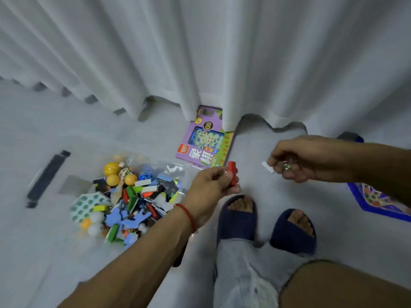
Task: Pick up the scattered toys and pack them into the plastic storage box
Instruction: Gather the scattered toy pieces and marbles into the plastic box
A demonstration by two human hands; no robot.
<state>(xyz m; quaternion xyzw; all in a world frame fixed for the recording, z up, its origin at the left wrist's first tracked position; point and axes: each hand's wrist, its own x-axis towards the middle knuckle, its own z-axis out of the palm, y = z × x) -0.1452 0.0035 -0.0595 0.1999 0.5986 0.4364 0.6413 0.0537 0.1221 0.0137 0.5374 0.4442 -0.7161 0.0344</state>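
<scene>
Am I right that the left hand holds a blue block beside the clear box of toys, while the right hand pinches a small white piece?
Not quite: the block in the left hand is red, not blue, as the head view shows. The rest stands: it is held beside the clear box of toys, and the right hand pinches a small white piece.

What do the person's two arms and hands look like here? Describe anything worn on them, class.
Both forearms are bare, with no sleeves in view. The left hand has a thin red string bracelet around its wrist. The right hand shows no bracelet or watch. A blurred metallic shape sits at its fingers, but I cannot tell whether it is a ring. Neither hand wears a glove.
</scene>
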